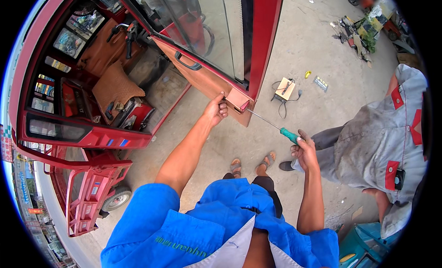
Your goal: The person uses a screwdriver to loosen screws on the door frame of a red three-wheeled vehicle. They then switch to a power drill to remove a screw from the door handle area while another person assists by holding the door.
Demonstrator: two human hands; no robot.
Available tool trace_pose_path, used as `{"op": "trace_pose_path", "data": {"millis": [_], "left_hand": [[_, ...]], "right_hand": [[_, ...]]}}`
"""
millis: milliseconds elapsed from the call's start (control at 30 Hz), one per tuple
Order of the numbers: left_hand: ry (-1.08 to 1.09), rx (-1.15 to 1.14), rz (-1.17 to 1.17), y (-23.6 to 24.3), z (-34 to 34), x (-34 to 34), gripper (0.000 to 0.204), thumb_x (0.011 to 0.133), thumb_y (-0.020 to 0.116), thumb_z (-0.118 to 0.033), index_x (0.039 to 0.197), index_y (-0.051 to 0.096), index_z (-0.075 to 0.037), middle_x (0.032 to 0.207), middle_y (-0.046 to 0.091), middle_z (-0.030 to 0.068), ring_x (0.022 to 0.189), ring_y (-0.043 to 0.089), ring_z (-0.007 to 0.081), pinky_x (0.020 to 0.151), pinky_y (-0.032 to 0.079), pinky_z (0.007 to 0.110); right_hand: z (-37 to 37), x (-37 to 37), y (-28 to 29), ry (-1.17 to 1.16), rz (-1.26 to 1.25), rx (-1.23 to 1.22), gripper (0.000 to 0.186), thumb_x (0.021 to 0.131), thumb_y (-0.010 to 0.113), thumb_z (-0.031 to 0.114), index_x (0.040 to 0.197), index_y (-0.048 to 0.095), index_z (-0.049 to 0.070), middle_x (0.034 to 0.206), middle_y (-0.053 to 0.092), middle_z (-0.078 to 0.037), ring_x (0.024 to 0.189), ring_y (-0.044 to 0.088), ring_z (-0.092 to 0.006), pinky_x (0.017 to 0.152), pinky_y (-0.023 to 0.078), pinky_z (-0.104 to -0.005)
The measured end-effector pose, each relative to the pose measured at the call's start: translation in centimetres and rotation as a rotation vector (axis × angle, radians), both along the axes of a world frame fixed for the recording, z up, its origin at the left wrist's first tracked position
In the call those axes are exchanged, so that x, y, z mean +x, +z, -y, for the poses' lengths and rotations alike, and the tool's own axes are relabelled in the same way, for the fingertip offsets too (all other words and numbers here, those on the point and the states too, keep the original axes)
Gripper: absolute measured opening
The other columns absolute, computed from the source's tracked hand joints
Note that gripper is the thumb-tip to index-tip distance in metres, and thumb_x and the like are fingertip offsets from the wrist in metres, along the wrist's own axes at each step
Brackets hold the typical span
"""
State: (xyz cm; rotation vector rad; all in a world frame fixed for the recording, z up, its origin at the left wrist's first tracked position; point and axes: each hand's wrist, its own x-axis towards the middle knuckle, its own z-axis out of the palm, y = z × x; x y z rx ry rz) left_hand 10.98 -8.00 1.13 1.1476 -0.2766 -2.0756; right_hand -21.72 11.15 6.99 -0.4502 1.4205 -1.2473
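A screwdriver [289, 135] with a green handle and a long thin shaft is in my right hand [303, 150], fingers curled round the handle's end. Its tip reaches the edge of an open red vehicle door, at a small latch opening [243, 106]. My left hand [216, 110] is closed at the door's wood-coloured inner panel [202, 81], beside a small box-shaped latch cover [236, 98]. What the left fingers pinch is hidden. A dark pull handle [187, 61] sits farther along the panel, below the window glass.
The red three-wheeler's cab [73, 83] stands at the left, with a brown seat cover [117, 86] inside. A person in grey work clothes [377, 134] stands close at my right. On the concrete lie a small box with a cable [285, 88] and a yellow item [308, 74].
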Motion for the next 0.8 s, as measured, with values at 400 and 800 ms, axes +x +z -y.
{"op": "trace_pose_path", "data": {"millis": [400, 800], "left_hand": [[-0.001, -0.016, 0.004, 0.2, 0.1, -0.2, 0.04, 0.093, 0.062, -0.047, 0.071, 0.041, -0.022, 0.059, 0.03, -0.0068, 0.052, 0.028, 0.0089, 0.051, 0.026, 0.026], [-0.022, -0.032, -0.018, 0.1, -0.1, 0.1, 0.036, 0.093, 0.062, -0.047, 0.074, 0.043, -0.023, 0.061, 0.031, -0.007, 0.052, 0.029, 0.0087, 0.052, 0.027, 0.026]], "right_hand": [[0.1, -0.5, -1.7, 0.018, -0.116, -0.068, 0.037, 0.1, 0.053, 0.035, 0.111, 0.056, 0.0, 0.078, 0.058, -0.007, 0.054, 0.048, -0.0093, 0.047, 0.046, -0.0261], [0.1, -1.6, -1.0, 0.177, -0.109, -0.067, 0.035, 0.098, 0.057, 0.035, 0.105, 0.055, 0.001, 0.073, 0.054, -0.003, 0.054, 0.047, -0.0083, 0.049, 0.044, -0.0256]]}}
